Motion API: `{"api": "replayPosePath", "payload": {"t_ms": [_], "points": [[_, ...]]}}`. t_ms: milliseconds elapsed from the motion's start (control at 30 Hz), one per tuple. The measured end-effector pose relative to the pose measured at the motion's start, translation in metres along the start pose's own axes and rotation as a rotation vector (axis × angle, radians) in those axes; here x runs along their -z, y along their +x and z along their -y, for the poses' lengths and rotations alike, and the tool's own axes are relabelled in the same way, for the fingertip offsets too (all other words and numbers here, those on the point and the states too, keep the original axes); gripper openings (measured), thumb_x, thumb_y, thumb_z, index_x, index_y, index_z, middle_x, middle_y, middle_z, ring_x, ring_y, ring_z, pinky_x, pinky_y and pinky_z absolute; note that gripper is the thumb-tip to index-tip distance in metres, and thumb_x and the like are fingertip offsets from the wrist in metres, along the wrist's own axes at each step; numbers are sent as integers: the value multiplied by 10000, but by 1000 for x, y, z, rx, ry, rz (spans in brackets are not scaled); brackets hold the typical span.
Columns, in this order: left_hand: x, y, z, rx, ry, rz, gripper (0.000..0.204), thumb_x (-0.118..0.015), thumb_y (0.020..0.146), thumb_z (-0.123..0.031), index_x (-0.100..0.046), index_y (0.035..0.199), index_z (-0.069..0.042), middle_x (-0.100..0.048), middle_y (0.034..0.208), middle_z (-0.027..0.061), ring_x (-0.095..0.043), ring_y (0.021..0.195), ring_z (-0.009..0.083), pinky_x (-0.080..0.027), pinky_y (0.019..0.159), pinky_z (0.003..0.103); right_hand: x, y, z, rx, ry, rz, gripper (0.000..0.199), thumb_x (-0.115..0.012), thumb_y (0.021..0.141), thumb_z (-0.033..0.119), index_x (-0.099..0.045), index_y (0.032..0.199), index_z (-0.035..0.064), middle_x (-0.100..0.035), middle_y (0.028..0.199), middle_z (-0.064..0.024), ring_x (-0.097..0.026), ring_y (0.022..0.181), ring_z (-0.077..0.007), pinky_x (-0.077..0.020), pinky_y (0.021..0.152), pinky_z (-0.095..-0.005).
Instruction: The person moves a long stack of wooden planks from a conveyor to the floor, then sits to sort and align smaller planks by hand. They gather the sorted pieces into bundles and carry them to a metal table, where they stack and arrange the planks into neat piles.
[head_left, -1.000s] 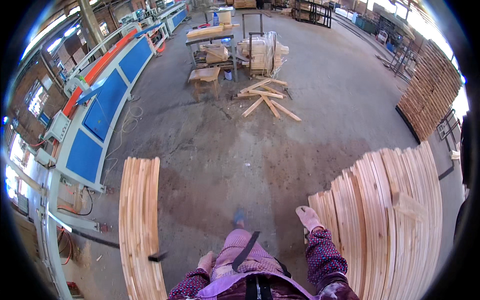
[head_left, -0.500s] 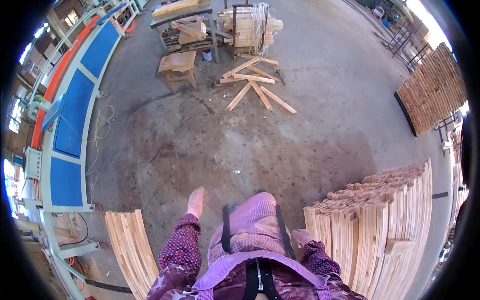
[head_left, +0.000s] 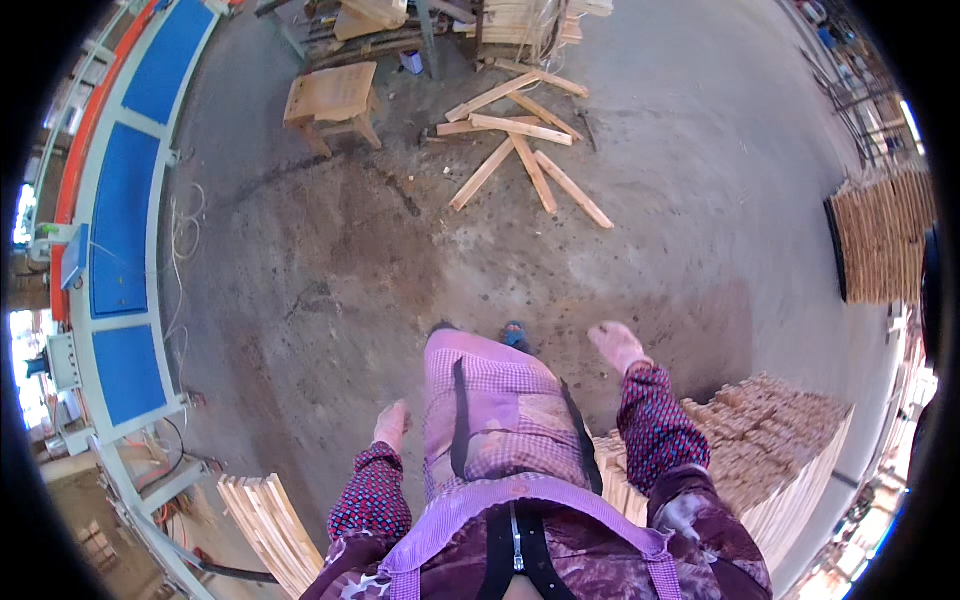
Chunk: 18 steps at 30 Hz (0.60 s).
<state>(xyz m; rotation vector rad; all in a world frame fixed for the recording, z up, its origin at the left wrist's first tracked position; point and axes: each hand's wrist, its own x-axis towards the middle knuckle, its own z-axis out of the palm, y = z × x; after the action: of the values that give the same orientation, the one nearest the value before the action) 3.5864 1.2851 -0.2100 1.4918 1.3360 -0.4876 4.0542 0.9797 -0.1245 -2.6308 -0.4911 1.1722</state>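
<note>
My left hand point(head_left: 393, 422) hangs beside the pink checked apron point(head_left: 510, 425), slightly blurred, its fingers loosely extended and nothing visible in them. Out ahead of the apron on the right swings my right hand point(head_left: 619, 345), fingers loosely apart and holding nothing. Both hands are in the air over the floor, touching nothing. Close to my right forearm stands a large stack of wooden strips point(head_left: 765, 425), partly hidden by the sleeve. A smaller bundle of upright wooden strips point(head_left: 268, 525) is at my left. One blue shoe point(head_left: 515, 335) shows beyond the apron's front edge.
Several wooden strips point(head_left: 540, 172) lie crisscrossed on the floor ahead, beside a wooden stool point(head_left: 330, 95). Behind them, more timber point(head_left: 520, 30) is piled by a metal-legged table. A long blue-and-white machine point(head_left: 128, 220) lines the left. Another wood stack point(head_left: 885, 240) stands far right.
My right hand has swung forward and up from beside the large stack. My left hand has dropped back slightly. The crisscrossed strips and stool appear nearer as my body moves forward.
</note>
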Motion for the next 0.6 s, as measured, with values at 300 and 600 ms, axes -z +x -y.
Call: {"api": "replayPosePath", "payload": {"t_ms": [300, 600], "points": [[71, 153, -171, -204, 163, -47, 407, -538, 941, -390, -670, 1021, -14, -691, 960, 84, -620, 863, 212, -478, 766, 372, 107, 184, 129, 15, -59, 4, 454, -518, 928, 433, -677, 1169, 82, -664, 1183, -211, -617, 1138, -387, -478, 971, -457], [83, 350, -364, 61, -739, -66, 494, -680, 918, -432, -600, 1269, -94, -703, 1044, 67, -671, 987, 205, -527, 886, 349, 38, 357, 174, -107, -271, 296, 503, -464, 923, 464, -686, 1169, 86, -667, 1198, -203, -618, 1159, -372, -483, 978, -445]]}}
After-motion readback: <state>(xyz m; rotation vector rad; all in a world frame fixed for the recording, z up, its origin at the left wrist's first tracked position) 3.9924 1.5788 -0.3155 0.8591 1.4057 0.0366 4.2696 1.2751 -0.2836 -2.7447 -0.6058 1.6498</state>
